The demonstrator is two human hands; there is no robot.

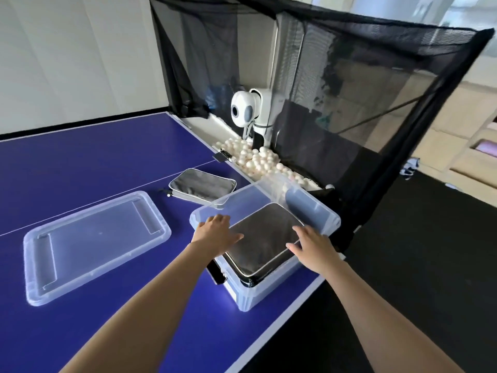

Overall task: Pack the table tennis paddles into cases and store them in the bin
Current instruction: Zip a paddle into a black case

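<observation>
A clear plastic bin [312,208] stands at the right edge of the blue table. Inside it lies a dark grey paddle case [266,238], tilted, its near end riding up on the bin's front wall. My left hand [217,231] lies flat on the case's left edge with fingers spread. At the case's right edge, my right hand [313,244] rests flat too. Neither hand is closed around the case. A second grey case [201,185], zipped, lies on the table just beyond the bin. No bare paddle is visible.
The bin's clear lid [94,243] lies upside down on the table to the left. Behind the bin a white ball machine [248,110] stands under a black catch net [376,103], with several white balls [255,158] in its tray. The table [80,168] ends just right of the bin.
</observation>
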